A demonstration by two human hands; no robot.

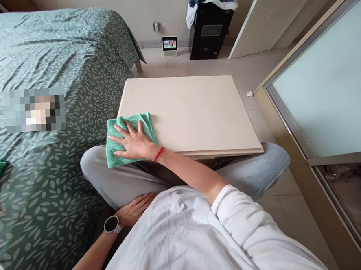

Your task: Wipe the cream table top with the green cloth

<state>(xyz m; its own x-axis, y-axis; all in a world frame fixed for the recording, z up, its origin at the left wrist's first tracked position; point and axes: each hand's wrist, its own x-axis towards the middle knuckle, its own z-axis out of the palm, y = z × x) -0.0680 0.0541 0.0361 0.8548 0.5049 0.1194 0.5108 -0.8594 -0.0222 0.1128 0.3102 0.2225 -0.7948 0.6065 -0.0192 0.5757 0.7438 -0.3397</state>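
A green cloth point(148, 127) lies over the near left corner of a cream tabletop point(194, 109), part of it hanging past the edge. My right hand point(133, 142), with a red string at the wrist, is pressed flat on the cloth with its fingers spread. My left hand point(136, 210), wearing a round dark-faced watch point(111, 224), rests on my lap beside the white shirt. Its fingers lie flat and fairly close, the tips partly hidden near the shirt, and nothing shows in them.
A bed point(82, 76) with a green leaf-patterned sheet stands at the left. Beyond the table are a small lit screen point(170, 43) and a black cabinet point(207, 31) topped with clothes. A sliding-door wardrobe point(323, 77) lines the right.
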